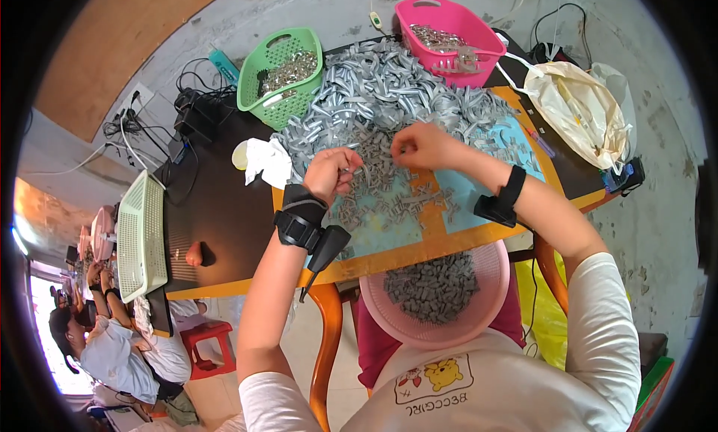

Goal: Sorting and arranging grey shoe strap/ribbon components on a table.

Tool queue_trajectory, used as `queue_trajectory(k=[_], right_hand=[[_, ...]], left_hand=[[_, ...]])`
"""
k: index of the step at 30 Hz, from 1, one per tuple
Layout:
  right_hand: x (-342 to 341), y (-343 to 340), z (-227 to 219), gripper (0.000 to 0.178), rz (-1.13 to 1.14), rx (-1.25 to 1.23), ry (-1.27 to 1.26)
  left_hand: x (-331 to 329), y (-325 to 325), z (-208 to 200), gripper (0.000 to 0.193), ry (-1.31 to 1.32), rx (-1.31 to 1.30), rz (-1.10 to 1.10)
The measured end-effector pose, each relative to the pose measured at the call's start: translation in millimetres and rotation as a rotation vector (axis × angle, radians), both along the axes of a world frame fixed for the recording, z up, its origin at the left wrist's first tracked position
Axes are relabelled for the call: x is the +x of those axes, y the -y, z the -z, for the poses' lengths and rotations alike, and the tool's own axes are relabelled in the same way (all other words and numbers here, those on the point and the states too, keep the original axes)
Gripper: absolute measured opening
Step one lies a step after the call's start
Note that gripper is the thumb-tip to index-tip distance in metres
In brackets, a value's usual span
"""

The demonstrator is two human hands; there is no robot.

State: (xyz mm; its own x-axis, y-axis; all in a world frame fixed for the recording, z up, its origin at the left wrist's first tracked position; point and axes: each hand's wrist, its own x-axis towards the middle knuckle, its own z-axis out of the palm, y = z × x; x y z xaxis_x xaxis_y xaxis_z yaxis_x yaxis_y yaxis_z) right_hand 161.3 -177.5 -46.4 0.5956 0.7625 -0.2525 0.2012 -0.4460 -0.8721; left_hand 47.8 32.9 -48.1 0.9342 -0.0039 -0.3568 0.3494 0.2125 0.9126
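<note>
Over the front of a heap of grey strips (389,84), my left hand (334,172) is closed, its thumb and fingertips pressed together. A hand's width to its right, my right hand (426,146) is closed in a pinch with the fingertips pointing down. What either hand pinches is too small to make out. Between and below them lie many small grey pieces (404,206), scattered on a light blue and yellow sheet (374,241). On my lap rests a pink round basket (493,305) holding a pile of short grey pieces (431,286).
Behind the heap stand a green basket (258,107) and a pink basket (419,13), both holding shiny metal parts. A white cloth (269,161) lies left, a cream bag (580,107) right. A pale basket (142,238) sits at the table's left edge; another person (112,357) sits beyond.
</note>
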Motion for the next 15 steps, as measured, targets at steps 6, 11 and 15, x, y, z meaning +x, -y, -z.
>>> queue_trajectory(k=[6, 11, 15], right_hand=[[-2.7, -6.0, 24.0, 0.022, -0.308, 0.038, 0.714], [14.4, 11.1, 8.4, 0.019, -0.138, 0.104, 0.2], [13.4, 23.6, -1.6, 0.021, 0.001, 0.069, -0.171]], left_hand=[[6.1, 8.8, 10.3, 0.016, 0.19, 0.486, 0.007], [7.2, 36.3, 4.1, 0.02, 0.337, 1.055, 0.162], [15.1, 56.8, 4.1, 0.021, 0.429, 1.18, 0.248]])
